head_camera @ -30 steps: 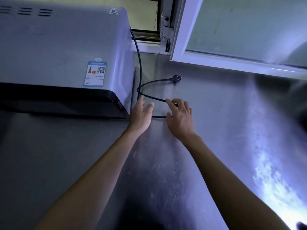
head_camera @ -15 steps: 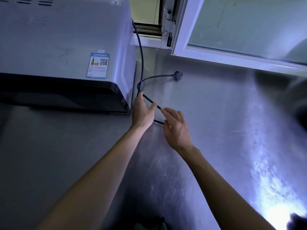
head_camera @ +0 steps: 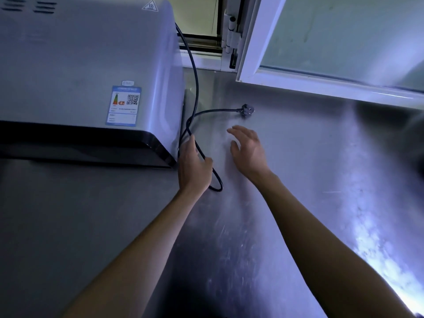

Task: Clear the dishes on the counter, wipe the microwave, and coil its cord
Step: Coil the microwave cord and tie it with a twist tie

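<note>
A silver microwave (head_camera: 87,72) with a black front stands at the left on the steel counter (head_camera: 298,180). Its black cord (head_camera: 195,88) drops from the back right corner, loops on the counter and ends in a plug (head_camera: 247,110) lying flat. My left hand (head_camera: 193,166) grips a fold of the cord right beside the microwave's corner, with a short bend of cord sticking out below the hand. My right hand (head_camera: 249,149) hovers with fingers spread just short of the plug and holds nothing.
An open white-framed window sash (head_camera: 298,81) overhangs the counter's back right. A dark rounded object (head_camera: 417,143) sits at the right edge. An energy label (head_camera: 124,105) is stuck on the microwave's top.
My right hand has let go of the cord and moved up toward the plug. The left hand has closed around the folded cord, and the loop has narrowed.
</note>
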`<state>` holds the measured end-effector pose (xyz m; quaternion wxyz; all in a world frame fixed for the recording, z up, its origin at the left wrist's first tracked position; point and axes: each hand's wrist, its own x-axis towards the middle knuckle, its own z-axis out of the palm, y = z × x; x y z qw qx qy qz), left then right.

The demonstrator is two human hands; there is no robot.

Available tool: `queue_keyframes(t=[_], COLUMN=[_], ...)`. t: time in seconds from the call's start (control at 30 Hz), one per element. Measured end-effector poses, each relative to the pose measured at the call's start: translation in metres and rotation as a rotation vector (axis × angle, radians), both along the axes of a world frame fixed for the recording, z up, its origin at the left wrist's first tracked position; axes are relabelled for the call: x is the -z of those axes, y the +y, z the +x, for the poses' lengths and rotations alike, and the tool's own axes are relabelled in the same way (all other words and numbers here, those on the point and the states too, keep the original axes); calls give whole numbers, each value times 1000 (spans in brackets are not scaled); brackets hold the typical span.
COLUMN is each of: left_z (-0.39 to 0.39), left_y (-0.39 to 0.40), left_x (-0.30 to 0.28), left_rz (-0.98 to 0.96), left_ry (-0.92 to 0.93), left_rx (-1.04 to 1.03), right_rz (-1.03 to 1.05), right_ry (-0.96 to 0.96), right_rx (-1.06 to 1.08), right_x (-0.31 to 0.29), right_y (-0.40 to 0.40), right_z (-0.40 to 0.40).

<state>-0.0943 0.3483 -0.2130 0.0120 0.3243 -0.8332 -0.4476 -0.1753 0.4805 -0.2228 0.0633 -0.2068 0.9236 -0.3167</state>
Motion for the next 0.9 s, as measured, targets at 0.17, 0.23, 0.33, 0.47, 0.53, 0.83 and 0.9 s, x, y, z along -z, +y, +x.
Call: queue_keyframes(t=[0.17,0.23,0.33,0.47,0.53,0.83,0.9], left_z=[4,6,9,15,18,32,34], left_y=[-3,-6,-12,-17,-17,-6,-3], left_x=[4,7,12,14,13,-9,-16], left_rz=[23,23,33,55,64,62,40], left_ry=[27,37,37,77,99,137,135], left_rx=[37,43,63,35,29,132,170], right_rz=[227,281,350,384,351,133,105], right_ry=[18,69,102,191,191,134,126], right_rx=[-152,-188,-207,-144,-112,55,96], right_x=[12,19,28,34,34,4,-8], right_y=[-33,-43,-51,-47,-40,11,25], right_z=[-47,-58,-66,-66,-63,-17,-6])
